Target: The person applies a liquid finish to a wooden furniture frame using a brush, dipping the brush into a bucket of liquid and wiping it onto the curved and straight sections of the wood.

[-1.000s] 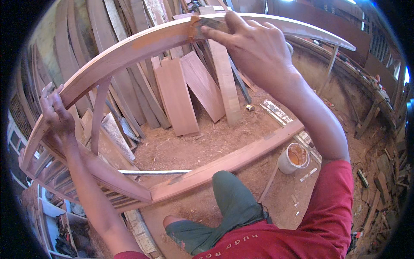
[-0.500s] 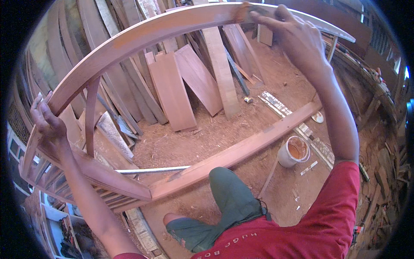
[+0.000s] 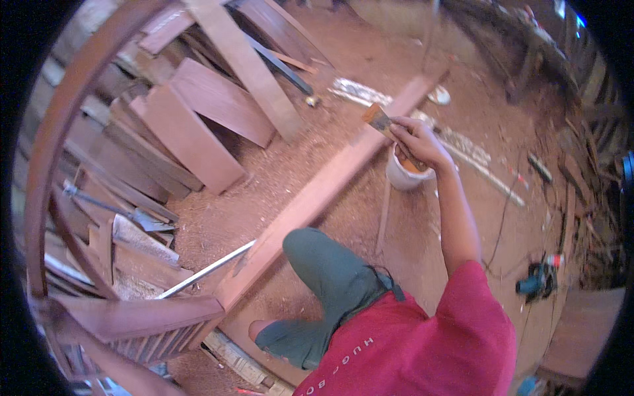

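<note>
A large, curved reddish wooden frame [image 3: 45, 158] is arching along the left; a long, straight reddish wooden beam [image 3: 323, 185] is stretching diagonally past a round white plastic bucket [image 3: 400, 178] — that's holding orange-brown liquid [image 3: 405, 162]. The left hand [image 3: 49, 313] is blurring at the frame, its grip impossible to tell. Above the bucket, the right hand [image 3: 417, 138] is pinching a flat, orange-bristled brush [image 3: 381, 123].

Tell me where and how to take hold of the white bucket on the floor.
Grip the bucket by its outer wall just below the rim, probably from the side nearest the person. It stands upright and open with orange contents, so keep it level; the beam crowds its far left side, and the right hand, holding the brush, blocks part of the top.
</note>
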Demonstrator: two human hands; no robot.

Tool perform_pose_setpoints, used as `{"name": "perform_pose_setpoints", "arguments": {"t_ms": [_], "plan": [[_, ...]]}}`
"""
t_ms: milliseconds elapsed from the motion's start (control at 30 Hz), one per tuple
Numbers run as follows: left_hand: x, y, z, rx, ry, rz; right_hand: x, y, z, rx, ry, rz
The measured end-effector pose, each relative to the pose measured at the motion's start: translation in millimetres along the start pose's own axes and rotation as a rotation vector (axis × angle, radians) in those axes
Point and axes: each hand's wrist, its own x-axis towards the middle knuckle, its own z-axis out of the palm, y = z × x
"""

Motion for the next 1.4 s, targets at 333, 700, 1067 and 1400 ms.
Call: {"name": "perform_pose_setpoints", "arguments": {"t_ms": [333,700,1067,1400], "plan": [[-87,79,2,-0.233,-0.46,-0.065,56,269,-92,-1.14,-0.061,0.39],[-119,120,-1,-0.231,-0.671,-0.149,116,387,-54,-1.398,-0.106,0.418],[-134,109,-9,-0.205,-0.722,-0.182,97,381,-39,-1.534,-0.444,0.293],[-135,95,-9,-0.216,-0.709,-0.211,100,347,-65,-1.598,-0.597,0.38]]}}
